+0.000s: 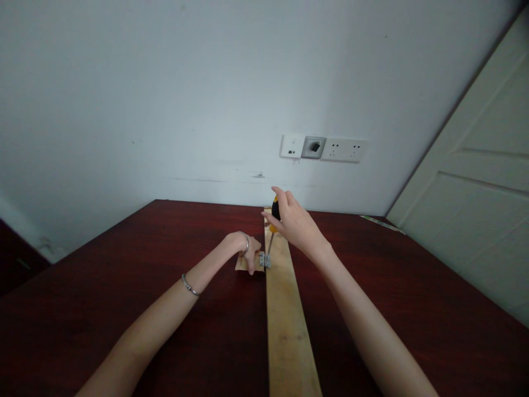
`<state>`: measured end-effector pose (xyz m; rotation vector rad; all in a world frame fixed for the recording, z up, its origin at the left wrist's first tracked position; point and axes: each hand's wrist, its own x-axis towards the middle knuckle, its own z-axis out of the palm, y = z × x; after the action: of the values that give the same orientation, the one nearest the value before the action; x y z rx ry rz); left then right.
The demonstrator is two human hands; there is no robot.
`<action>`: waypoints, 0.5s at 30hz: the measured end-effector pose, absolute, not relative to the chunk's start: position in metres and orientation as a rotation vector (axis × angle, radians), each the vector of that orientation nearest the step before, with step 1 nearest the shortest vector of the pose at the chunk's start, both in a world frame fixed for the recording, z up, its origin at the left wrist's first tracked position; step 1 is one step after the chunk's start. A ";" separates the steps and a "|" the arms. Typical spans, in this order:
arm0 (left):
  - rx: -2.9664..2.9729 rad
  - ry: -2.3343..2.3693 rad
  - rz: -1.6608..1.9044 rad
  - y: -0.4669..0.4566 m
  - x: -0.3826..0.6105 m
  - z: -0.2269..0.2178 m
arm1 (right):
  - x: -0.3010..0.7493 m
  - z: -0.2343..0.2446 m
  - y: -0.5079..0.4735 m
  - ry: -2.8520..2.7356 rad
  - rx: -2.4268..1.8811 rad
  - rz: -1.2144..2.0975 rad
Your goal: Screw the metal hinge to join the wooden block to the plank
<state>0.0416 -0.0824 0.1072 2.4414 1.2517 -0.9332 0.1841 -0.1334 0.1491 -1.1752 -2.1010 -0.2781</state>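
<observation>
A long wooden plank (287, 320) lies lengthwise on the dark red table. Against its left edge is a small wooden block (243, 265), and a metal hinge (265, 260) spans the joint between the two. My left hand (250, 255) grips the block, thumb on the near side and fingers over the far side. In my right hand (291, 218) is a screwdriver (273, 227) with a black and yellow handle, held nearly upright. Its shaft points down at the hinge's right leaf; the tip is too small to make out. Any screw there cannot be told.
The dark red tabletop (198, 231) meets a pale wall (206, 99) at the back. Wall sockets (341, 149) sit above the plank's far end. A white panelled door (475, 182) stands at the right, with a thin printed strip (382, 224) near it on the table.
</observation>
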 end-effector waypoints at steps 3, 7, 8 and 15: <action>2.445 1.228 -0.955 -0.082 0.041 0.107 | 0.185 0.149 -0.133 -2.118 -1.213 -0.229; 2.442 1.260 -0.886 -0.078 0.040 0.102 | 0.186 0.150 -0.134 -2.138 -1.031 -0.110; 2.438 1.266 -0.870 -0.077 0.039 0.101 | 0.186 0.150 -0.135 -2.131 -1.014 -0.109; 2.406 1.247 -0.868 -0.072 0.037 0.095 | 0.187 0.151 -0.134 -2.056 -1.153 -0.221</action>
<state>0.0374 -0.0718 0.0955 2.4062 1.2470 -0.8677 0.1868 -0.1336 0.1507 -1.1535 -2.0556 -0.2209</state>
